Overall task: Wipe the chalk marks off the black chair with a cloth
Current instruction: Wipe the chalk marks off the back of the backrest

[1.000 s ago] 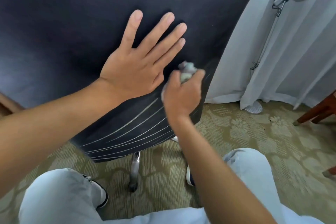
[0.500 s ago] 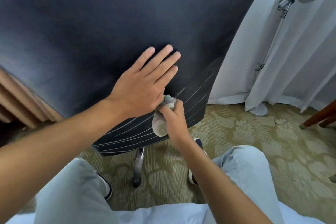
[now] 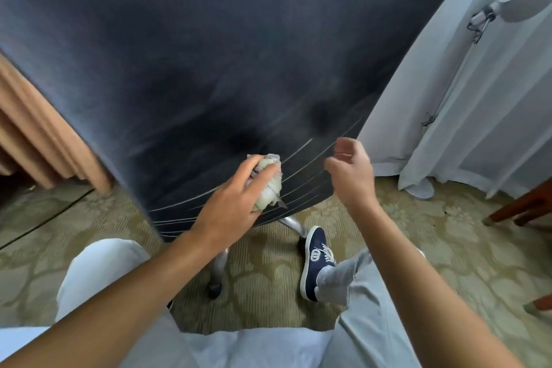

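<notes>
The black chair (image 3: 224, 54) fills the view, its back panel facing the person; chalk marks (image 3: 301, 167) arc across its lower edge, with smeared patches above them. The left hand (image 3: 236, 203) closes its grip on the wadded cloth (image 3: 270, 181), pressed against those lines. The right hand (image 3: 351, 170) hangs empty, loosely curled, at the chair's right edge. Wiping appears underway; remaining lines call for firm passes along the lower edge.

Single head view, steeply down and forward, close against chair back (image 3: 239, 54)
</notes>
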`<state>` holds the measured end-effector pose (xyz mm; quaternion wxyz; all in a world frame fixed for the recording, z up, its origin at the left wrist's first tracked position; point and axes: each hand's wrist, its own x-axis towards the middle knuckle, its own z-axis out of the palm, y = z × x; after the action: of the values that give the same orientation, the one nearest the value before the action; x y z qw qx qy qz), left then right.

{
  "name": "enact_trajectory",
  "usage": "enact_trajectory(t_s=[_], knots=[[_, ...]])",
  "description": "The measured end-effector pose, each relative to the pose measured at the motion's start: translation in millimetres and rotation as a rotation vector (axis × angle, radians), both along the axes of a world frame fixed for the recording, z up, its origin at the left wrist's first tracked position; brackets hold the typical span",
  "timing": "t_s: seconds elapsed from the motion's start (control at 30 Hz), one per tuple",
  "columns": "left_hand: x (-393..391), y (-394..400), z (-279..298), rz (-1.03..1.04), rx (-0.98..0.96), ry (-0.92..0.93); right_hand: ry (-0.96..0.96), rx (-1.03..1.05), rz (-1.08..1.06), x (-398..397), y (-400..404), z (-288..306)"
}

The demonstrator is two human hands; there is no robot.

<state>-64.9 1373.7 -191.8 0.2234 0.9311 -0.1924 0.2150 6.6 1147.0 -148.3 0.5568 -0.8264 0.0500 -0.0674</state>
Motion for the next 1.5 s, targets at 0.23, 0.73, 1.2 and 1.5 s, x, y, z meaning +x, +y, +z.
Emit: enact_trajectory(t_s=[0.23, 0.73, 1.2, 1.5], knots=[[5.3, -24.7, -1.6, 0.002, -0.013, -0.103, 0.12, 0.188, 0.022, 97.3, -36.4, 13.5], [81.3, -114.2, 15.6, -0.001, 0.492, -0.438, -0.01, 0.46, 0.112, 84.8, -44.8, -89.8], [103.4, -125.0, 23.1, -0.055, 0.794, -0.683, -0.071, 0.291, 0.309, 90.3, -64.4, -104.3], [88.0, -119.0, 26.7, 0.002, 0.673, -0.642, -0.094, 0.241, 0.246, 84.3, -54.4, -109.4]])
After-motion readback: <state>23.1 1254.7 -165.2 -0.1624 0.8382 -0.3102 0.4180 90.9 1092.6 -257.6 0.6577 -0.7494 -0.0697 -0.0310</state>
